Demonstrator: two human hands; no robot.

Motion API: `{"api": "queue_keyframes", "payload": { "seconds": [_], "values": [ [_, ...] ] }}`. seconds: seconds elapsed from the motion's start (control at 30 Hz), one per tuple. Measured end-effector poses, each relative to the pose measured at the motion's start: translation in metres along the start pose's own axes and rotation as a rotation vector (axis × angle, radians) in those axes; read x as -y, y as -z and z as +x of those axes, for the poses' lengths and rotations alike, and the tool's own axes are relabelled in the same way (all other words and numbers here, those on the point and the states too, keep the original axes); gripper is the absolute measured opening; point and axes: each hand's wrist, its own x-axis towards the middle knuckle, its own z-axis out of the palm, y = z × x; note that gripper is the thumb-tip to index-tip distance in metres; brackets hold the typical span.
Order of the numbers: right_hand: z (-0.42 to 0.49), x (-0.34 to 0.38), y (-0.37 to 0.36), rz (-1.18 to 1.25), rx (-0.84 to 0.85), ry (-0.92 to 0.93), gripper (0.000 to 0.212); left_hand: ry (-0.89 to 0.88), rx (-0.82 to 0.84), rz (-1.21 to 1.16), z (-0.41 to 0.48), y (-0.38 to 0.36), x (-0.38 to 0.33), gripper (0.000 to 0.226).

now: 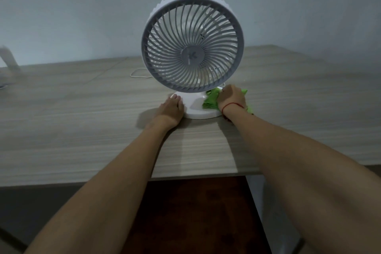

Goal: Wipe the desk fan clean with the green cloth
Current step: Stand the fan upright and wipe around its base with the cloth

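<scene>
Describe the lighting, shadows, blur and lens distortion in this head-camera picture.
Head view: the light is dim and even, with no glare; soft shadows fall on the desk beside the left hand and under the right forearm; the desk's edges bow from the wide lens; the right hand and cloth look slightly blurred, the fan sharper.

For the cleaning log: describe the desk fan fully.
White, plastic-looking, the desk fan has a round grille of curved ribs over blades and a flat round base. It stands upright on the table. The left hand touches the base's left edge; the right hand holds the green cloth against its right side.
</scene>
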Motion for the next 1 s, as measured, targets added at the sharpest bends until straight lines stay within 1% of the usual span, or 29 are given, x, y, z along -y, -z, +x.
{"api": "queue_keyframes", "payload": {
  "seconds": [0.07,0.13,0.23,0.33,0.43,0.5,0.6,0.67,0.73,0.8,0.87,0.93,1.0],
  "values": [
    [0.000,0.006,-0.002,-0.040,0.107,0.048,0.041,-0.009,-0.006,0.010,-0.001,-0.001,-0.001,0.041],
    [-0.003,0.006,0.000,-0.138,0.218,0.137,0.050,-0.017,-0.021,0.024,-0.001,-0.001,-0.004,0.041],
    [-0.014,0.003,0.004,-0.202,0.257,0.282,0.053,-0.010,-0.036,0.029,-0.003,-0.001,-0.007,0.040],
    [-0.035,0.000,0.004,-0.099,0.321,0.415,0.054,0.003,-0.032,0.015,-0.005,0.001,-0.010,0.040],
    [-0.048,-0.009,0.002,0.003,0.294,0.546,0.050,0.005,-0.040,0.003,-0.008,0.002,-0.011,0.040],
    [-0.041,-0.018,0.007,0.046,0.281,0.532,0.045,0.002,-0.055,0.000,-0.012,0.002,-0.012,0.041],
    [-0.023,-0.030,0.015,0.126,0.273,0.363,0.040,-0.002,-0.058,0.004,-0.016,0.001,-0.012,0.041],
    [-0.014,-0.034,0.016,0.144,0.210,0.255,0.038,-0.002,-0.046,0.014,-0.017,0.000,-0.014,0.041],
    [-0.011,-0.033,0.013,0.139,0.128,0.194,0.033,0.011,-0.045,0.028,-0.016,-0.002,-0.016,0.043],
    [-0.015,-0.027,0.011,0.117,0.090,0.189,0.031,0.025,-0.056,0.034,-0.016,-0.006,-0.018,0.045],
    [-0.025,-0.020,0.009,0.095,0.102,0.221,0.031,0.018,-0.077,0.024,-0.016,-0.008,-0.019,0.045],
    [-0.039,-0.012,0.008,0.050,0.120,0.299,0.031,0.008,-0.093,0.001,-0.017,-0.007,-0.021,0.044],
    [-0.056,0.000,0.007,0.045,0.140,0.393,0.031,0.042,-0.080,-0.067,-0.019,-0.003,-0.024,0.044]
  ]
}}
